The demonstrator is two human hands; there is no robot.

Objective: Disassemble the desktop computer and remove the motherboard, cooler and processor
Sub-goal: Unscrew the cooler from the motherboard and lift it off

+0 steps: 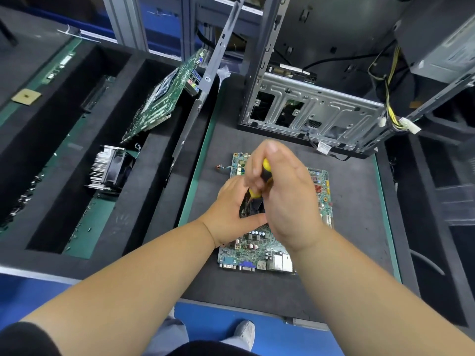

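Note:
A green motherboard (259, 249) lies flat on the grey mat in front of me. Its black cooler (250, 208) sits at the board's middle, mostly hidden under my hands. My right hand (285, 199) grips a yellow-and-black screwdriver (266, 168) held upright over the cooler. My left hand (231, 209) rests on the cooler's left side, its fingers curled round the edge and its thumb stretched along the front. The empty metal computer case (311, 106) stands behind the board. The processor on this board is hidden.
A black foam tray on the left holds another motherboard (159, 98) leaning on edge and a finned cooler (110, 167). A loose processor chip (26, 96) lies far left. Yellow power cables (393, 109) hang from the case at right. A green-edged mat (203, 155) borders the work area.

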